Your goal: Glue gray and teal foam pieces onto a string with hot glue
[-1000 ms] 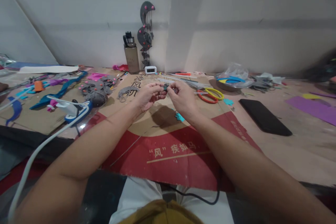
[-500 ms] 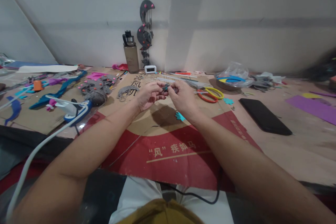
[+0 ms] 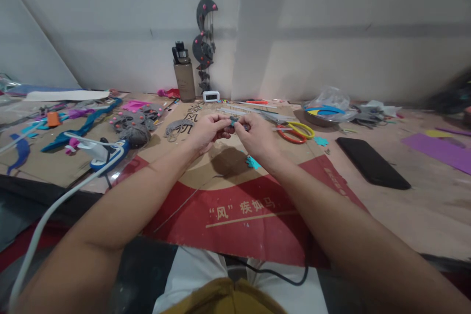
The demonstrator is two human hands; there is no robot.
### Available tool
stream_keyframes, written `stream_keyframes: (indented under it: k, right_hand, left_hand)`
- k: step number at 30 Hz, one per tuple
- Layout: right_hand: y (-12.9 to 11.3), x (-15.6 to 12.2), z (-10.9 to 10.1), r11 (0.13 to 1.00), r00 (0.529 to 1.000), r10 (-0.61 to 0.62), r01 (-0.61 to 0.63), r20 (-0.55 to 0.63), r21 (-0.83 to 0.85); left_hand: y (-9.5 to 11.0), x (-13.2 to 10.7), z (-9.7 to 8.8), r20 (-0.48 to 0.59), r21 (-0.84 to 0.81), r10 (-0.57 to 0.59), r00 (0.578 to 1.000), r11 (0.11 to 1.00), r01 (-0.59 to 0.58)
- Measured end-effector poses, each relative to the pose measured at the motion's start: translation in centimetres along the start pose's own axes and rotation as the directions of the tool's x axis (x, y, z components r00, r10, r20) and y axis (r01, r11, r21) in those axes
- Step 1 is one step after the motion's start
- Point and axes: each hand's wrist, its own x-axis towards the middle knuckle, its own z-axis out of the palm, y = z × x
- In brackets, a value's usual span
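Note:
My left hand (image 3: 208,132) and my right hand (image 3: 257,136) meet above the cardboard sheet (image 3: 228,206). Both pinch a small grey and teal craft piece (image 3: 233,121) between their fingertips. The fingers of each hand are curled and closed around it. A teal foam cut-out (image 3: 252,162) lies on the cardboard just below my right wrist. A blue and white glue gun (image 3: 105,153) rests to the left of my left forearm, its white cord (image 3: 47,221) running toward me.
Scissors with red and yellow handles (image 3: 296,132) lie right of my hands. A black phone (image 3: 372,162) is further right. A water bottle (image 3: 184,76), a grey moon mobile (image 3: 204,44) and a small white clock (image 3: 211,96) stand by the wall. Coloured foam scraps (image 3: 84,122) cover the left.
Both hands have stayed together on the small piece, shifting only slightly; the fingers have worked a little around it.

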Motion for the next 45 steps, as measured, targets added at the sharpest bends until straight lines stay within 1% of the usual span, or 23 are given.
stream_keyframes:
  k: [6,11,15,18,21,24,26,28,30,32,34,36,37,38,40,42,44,45]
  right_hand:
    - [-0.4,-0.1,-0.2,0.999,0.999,0.039,-0.039,-0.021,-0.026]
    - [-0.3,0.0,-0.2,0.999,0.998,0.040,-0.041,-0.058,-0.032]
    - [-0.1,-0.1,-0.2,0.998,0.997,-0.012,0.007,-0.075,-0.069]
    - [0.0,-0.2,-0.2,0.987,0.993,-0.078,0.064,-0.085,-0.149]
    - [0.0,-0.5,-0.3,0.970,0.989,-0.114,0.091,-0.091,-0.225]
    - [-0.2,-0.6,-0.3,0.964,0.985,-0.139,0.110,-0.106,-0.242]
    - [-0.3,-0.6,-0.2,0.968,0.987,-0.129,0.104,-0.100,-0.226]
    - [-0.2,-0.5,-0.2,0.977,0.991,-0.103,0.084,-0.084,-0.198]
    - [0.0,-0.3,-0.1,0.985,0.994,-0.080,0.067,-0.079,-0.160]
    - [0.4,0.0,-0.2,0.993,0.994,-0.051,0.041,-0.092,-0.113]
    - [0.8,0.3,-0.2,0.999,0.996,0.006,-0.009,-0.086,-0.038]
    - [1.1,0.5,-0.4,0.992,0.995,0.095,-0.092,-0.023,0.091]
    - [1.3,0.6,-0.4,0.975,0.989,0.143,-0.145,0.022,0.167]
    - [1.4,0.7,-0.4,0.950,0.980,0.190,-0.200,0.065,0.241]
    - [1.4,0.7,-0.5,0.887,0.957,0.261,-0.290,0.126,0.359]
    - [1.4,0.7,-0.5,0.836,0.942,0.300,-0.336,0.153,0.433]
    - [1.3,0.7,-0.5,0.798,0.930,0.325,-0.367,0.172,0.478]
    - [1.2,0.7,-0.4,0.783,0.925,0.335,-0.380,0.180,0.492]
  left_hand:
    - [-0.1,-0.1,0.1,-0.014,0.046,0.005,1.000,0.999,-0.005]
    - [-0.4,0.0,0.0,0.004,0.109,0.041,0.999,0.993,-0.041]
    - [-0.5,0.0,0.0,-0.006,0.152,0.057,0.998,0.987,-0.056]
    - [-0.5,-0.1,0.0,-0.004,0.168,0.072,0.997,0.983,-0.070]
    - [-0.5,-0.1,-0.1,0.000,0.174,0.091,0.996,0.981,-0.089]
    - [-0.6,-0.1,-0.2,0.011,0.185,0.106,0.994,0.977,-0.106]
    - [-0.7,-0.1,-0.3,0.020,0.198,0.114,0.993,0.973,-0.116]
    - [-0.7,-0.1,-0.2,0.017,0.218,0.113,0.993,0.969,-0.114]
    - [-0.6,-0.2,-0.1,0.023,0.206,0.093,0.995,0.974,-0.096]
    - [-0.4,-0.4,0.1,0.047,0.123,0.058,0.997,0.990,-0.064]
    - [-0.2,-0.6,0.3,0.071,-0.002,0.034,0.997,0.999,-0.034]
    - [0.0,-0.7,0.3,0.078,-0.076,0.007,0.997,0.997,-0.001]
    - [0.1,-0.6,0.2,0.069,-0.076,-0.012,0.998,0.997,0.017]
    - [0.1,-0.5,0.0,0.047,-0.055,-0.031,0.998,0.998,0.033]
    - [0.0,-0.1,-0.6,-0.049,0.015,-0.041,0.998,0.999,0.042]
    - [-0.2,0.4,-1.4,-0.169,0.076,0.004,0.986,0.997,0.009]
    - [-0.4,0.8,-2.3,-0.233,0.114,0.036,0.972,0.993,-0.009]
    - [-0.4,0.9,-2.7,-0.241,0.131,0.044,0.969,0.991,-0.013]
